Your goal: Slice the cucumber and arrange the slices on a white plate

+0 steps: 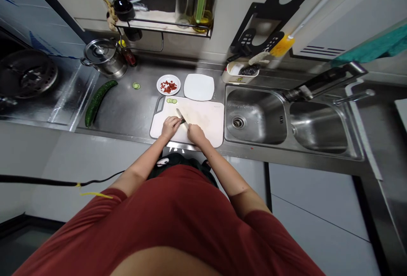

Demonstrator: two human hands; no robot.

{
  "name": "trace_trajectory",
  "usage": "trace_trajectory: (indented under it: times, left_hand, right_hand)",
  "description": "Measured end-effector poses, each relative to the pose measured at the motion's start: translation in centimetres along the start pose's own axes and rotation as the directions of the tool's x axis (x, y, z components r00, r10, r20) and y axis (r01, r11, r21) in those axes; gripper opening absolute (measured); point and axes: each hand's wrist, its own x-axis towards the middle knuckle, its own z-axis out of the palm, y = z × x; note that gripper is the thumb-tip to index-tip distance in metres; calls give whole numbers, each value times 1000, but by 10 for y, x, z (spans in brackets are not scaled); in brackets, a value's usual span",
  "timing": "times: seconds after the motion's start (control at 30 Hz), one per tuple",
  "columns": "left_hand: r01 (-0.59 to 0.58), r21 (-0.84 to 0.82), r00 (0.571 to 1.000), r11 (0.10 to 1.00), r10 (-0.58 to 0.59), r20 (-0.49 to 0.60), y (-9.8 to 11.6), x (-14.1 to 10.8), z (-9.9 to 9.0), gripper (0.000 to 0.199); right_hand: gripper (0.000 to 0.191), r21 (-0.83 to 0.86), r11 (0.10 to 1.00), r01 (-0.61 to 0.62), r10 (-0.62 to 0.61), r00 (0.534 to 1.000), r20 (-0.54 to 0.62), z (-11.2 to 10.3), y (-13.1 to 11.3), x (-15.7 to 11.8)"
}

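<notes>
My right hand (196, 134) grips a kitchen knife (182, 115) by its handle, with the blade slanting up and left over the white cutting board (206, 117). Close to the blade, my left hand (171, 127) has its fingers drawn together on a small dark green piece (182, 121), which looks like cucumber. How far the blade is into that piece is too small to tell. A short row of cucumber slices (171, 101) lies at the board's upper left.
Behind the board stand a plate of chopped red pieces (168, 86) and a white square plate (199, 87). A whole cucumber (98, 103) and loose slices (136, 85) lie left. A lidded pot (106, 57) stands behind them. A double sink (256, 115) borders the board's right.
</notes>
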Motion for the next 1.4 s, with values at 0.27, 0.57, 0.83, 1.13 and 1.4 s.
trace_trajectory:
  times: [0.27, 0.57, 0.83, 1.13, 1.4]
  left_hand:
    - [11, -8, 1000, 1000, -11, -1, -2, 0, 1, 24]
    - [25, -24, 1000, 999, -25, 14, 0, 0, 0, 23]
    - [13, -28, 1000, 1000, -13, 12, -3, 0, 2, 22]
    - [19, -25, 1000, 999, -19, 14, -2, 0, 1, 23]
    - [13, -19, 1000, 1000, -12, 14, 1, 1, -1, 23]
  right_hand:
    - [29, 16, 1000, -7, 6, 1000, 9, -5, -6, 5]
    - [27, 4, 1000, -21, 21, 1000, 20, 0, 1, -5]
    - [27, -11, 1000, -8, 8, 1000, 23, 0, -3, 6]
    - [30, -17, 1000, -12, 13, 999, 35, -3, -6, 7]
    - [27, -31, 999, -21, 22, 999, 47, 2, 1, -4]
